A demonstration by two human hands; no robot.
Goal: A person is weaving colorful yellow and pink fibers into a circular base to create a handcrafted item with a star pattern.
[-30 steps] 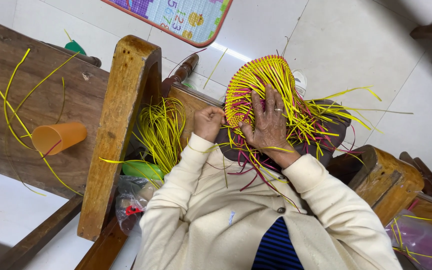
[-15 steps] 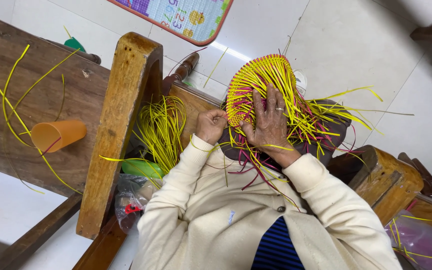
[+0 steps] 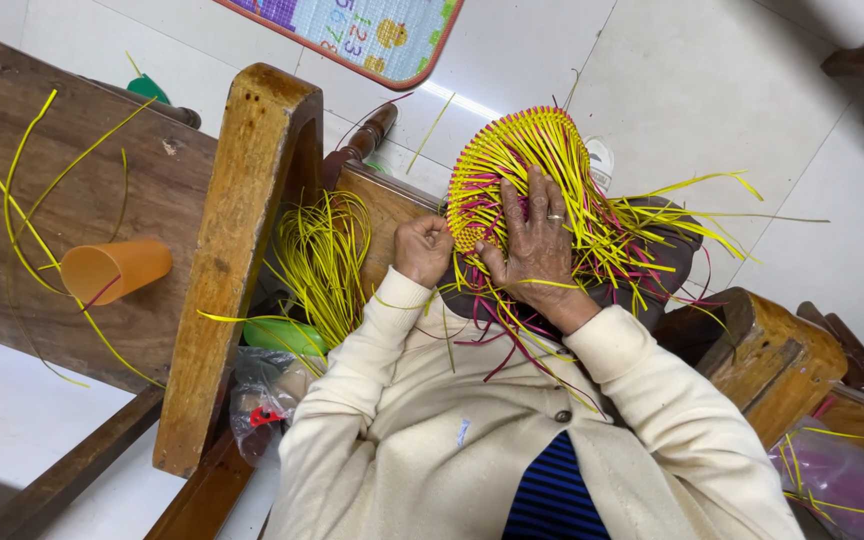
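Note:
A half-woven yellow and magenta basket piece (image 3: 522, 150) rests on my lap, with loose strip ends fanning out to the right and towards me. My right hand (image 3: 537, 245), wearing a ring, lies flat on the weave with its fingers spread, pressing it down. My left hand (image 3: 422, 250) is closed at the weave's left edge, pinching a thin yellow strip (image 3: 402, 300) that trails over my cream sleeve.
A bundle of yellow strips (image 3: 322, 260) hangs beside the wooden chair arm (image 3: 237, 260) on my left. An orange cup (image 3: 112, 270) lies on a wooden bench (image 3: 102, 190) with stray strips. A plastic bag (image 3: 837, 480) sits at lower right, a foam mat (image 3: 372, 30) on the tiled floor.
My left hand has shifted slightly down and in along the weave's edge with the strip. The right hand stays pressed on the weave.

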